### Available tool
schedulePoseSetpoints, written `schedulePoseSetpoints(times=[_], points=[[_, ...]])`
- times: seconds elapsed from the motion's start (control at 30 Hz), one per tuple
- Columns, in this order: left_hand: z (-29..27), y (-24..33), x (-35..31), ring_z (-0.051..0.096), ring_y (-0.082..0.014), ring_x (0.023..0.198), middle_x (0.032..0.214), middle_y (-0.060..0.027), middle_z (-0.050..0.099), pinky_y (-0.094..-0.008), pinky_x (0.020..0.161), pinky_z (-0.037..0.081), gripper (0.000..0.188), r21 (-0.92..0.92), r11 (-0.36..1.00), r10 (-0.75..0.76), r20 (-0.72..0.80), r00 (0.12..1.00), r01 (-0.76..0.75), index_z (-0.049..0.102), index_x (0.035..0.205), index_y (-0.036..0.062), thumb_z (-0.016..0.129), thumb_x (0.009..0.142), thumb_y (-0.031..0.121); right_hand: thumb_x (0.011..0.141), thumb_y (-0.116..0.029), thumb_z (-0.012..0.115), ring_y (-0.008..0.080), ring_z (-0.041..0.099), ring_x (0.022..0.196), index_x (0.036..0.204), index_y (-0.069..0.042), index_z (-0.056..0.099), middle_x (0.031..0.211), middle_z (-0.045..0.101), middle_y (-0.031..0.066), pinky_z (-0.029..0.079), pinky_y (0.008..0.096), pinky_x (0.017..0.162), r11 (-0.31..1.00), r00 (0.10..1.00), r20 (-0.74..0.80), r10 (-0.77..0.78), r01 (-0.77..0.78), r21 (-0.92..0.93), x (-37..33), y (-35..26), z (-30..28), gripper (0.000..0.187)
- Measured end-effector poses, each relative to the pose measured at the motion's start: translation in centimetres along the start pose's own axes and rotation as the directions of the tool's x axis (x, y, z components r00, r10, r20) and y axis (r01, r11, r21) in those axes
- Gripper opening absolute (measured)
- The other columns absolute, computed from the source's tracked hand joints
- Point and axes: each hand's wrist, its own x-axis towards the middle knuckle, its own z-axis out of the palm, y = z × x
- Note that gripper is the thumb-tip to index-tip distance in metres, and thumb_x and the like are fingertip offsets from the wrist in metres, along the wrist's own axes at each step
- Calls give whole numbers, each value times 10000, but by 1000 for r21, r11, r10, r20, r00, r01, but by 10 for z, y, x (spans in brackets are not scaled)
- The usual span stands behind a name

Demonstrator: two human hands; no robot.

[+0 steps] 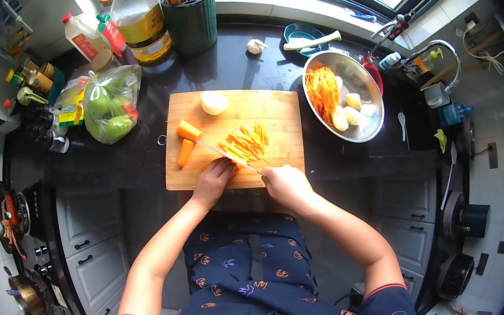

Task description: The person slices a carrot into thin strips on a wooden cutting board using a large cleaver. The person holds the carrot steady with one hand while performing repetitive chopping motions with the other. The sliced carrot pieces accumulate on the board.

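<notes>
A wooden cutting board lies on the dark counter in front of me. My right hand is closed round the handle of a kitchen knife, its blade slanting up to the left across the board. Beside the blade, my left hand presses down with bent fingers on orange carrot pieces, mostly hidden under them. Carrot strips lie in a pile right of the blade. Two thicker carrot chunks rest at the board's left, and a pale peeled potato sits near its far edge.
At the right stands a metal bowl with shredded carrot and peeled potatoes. Behind it are a teal bowl and a garlic bulb. A bag of green vegetables, an oil jug and a utensil holder stand at the back left.
</notes>
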Motion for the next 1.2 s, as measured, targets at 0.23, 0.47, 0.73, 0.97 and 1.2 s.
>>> schedulePoseSetpoints(times=[0.23,0.47,0.73,0.97,1.2], points=[[0,0,0,692,-236,1065,1074,-75,712,-341,823,600,196,-16,1000,-4,-6,1000,4,714,1061,65,730,877,130,963,-162,557,441,706,720,902,-35,686,736,693,240,572,538,702,1000,1000,15,4,-4,-7,-16,6,-8,191],[-5,4,0,690,-232,1046,1089,-59,709,-330,805,600,235,11,999,-43,70,997,43,729,1091,87,711,857,107,965,-172,585,449,698,740,936,-36,697,760,697,242,569,544,720,1000,1000,9,27,-27,-10,6,10,27,178],[-7,8,4,688,-242,1041,1097,-67,709,-336,811,596,198,19,998,-61,62,996,60,724,1063,80,709,868,112,971,-193,578,449,704,772,975,-39,712,787,704,253,568,552,749,1000,1000,5,18,-18,22,14,8,26,205],[3,-1,-3,685,-283,1065,1091,-116,705,-382,859,593,226,-32,999,-10,9,1000,11,700,1085,30,723,872,103,957,-180,564,435,709,745,911,-42,701,761,702,237,576,541,710,1000,1000,17,-3,3,-6,-12,3,-8,200],[3,3,1,686,-261,1045,1073,-83,705,-362,823,597,212,3,1000,-16,-21,1000,16,716,1071,56,715,863,100,982,-191,574,441,707,762,988,-41,720,789,705,250,573,541,719,999,997,70,24,-21,-40,-9,14,3,209]])
